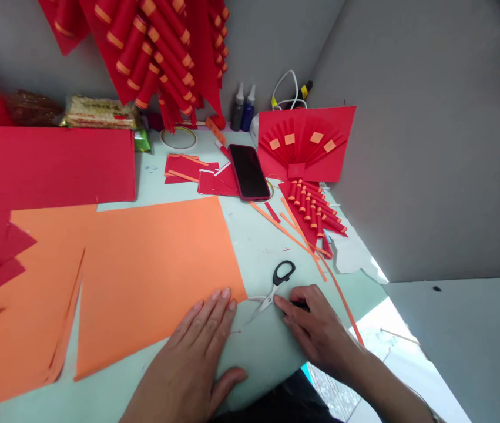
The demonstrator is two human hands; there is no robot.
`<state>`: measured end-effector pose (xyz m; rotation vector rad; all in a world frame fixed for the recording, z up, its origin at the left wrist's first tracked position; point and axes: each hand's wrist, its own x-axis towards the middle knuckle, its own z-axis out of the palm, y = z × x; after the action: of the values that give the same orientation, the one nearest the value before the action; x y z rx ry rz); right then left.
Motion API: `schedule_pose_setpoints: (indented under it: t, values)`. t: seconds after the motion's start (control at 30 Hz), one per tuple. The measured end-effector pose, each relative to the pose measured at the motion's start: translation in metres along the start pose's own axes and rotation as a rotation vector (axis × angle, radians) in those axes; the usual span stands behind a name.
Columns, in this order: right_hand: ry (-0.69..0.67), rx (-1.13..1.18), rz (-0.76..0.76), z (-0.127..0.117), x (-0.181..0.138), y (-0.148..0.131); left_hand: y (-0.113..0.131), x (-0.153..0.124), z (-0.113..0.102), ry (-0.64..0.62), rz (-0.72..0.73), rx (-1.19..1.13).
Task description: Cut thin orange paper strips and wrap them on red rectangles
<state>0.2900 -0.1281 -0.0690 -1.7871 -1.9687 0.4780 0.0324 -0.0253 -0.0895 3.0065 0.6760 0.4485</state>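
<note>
My left hand (pixel 201 338) lies flat with its fingertips on the lower right corner of an orange paper sheet (pixel 157 264). The thumb is spread out over the pale green tabletop (pixel 258 358). In my right hand (pixel 315 323) is a pair of scissors (pixel 284 271) with black handles. My fingers close around one handle loop, which is mostly hidden, and a fingertip rests near the pivot. The scissor blades are parted and point left, the upper one close to the sheet's corner.
More orange paper (pixel 20 341) and red sheets (pixel 51 167) cover the left side. A phone (pixel 248 172) lies on red scraps. Behind it stand two dropper bottles (pixel 243 111) and a red fan card (pixel 306 144). Paper firecrackers (pixel 314 211) and orange strips (pixel 285 231) lie at the right; larger firecrackers (pixel 153 53) hang above.
</note>
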Motion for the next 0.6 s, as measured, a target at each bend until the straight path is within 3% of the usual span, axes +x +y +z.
schedule_pose_setpoints:
  t: [0.3,0.6]
  values:
    - [-0.070,-0.069,-0.048,-0.0044,-0.0002,0.0054,0.0023,0.0055,-0.0031,0.003,-0.014,0.012]
    - [-0.001,-0.170,-0.077,-0.0049,0.0002,0.0041,0.0029,0.0091,-0.0061,-0.005,-0.004,-0.020]
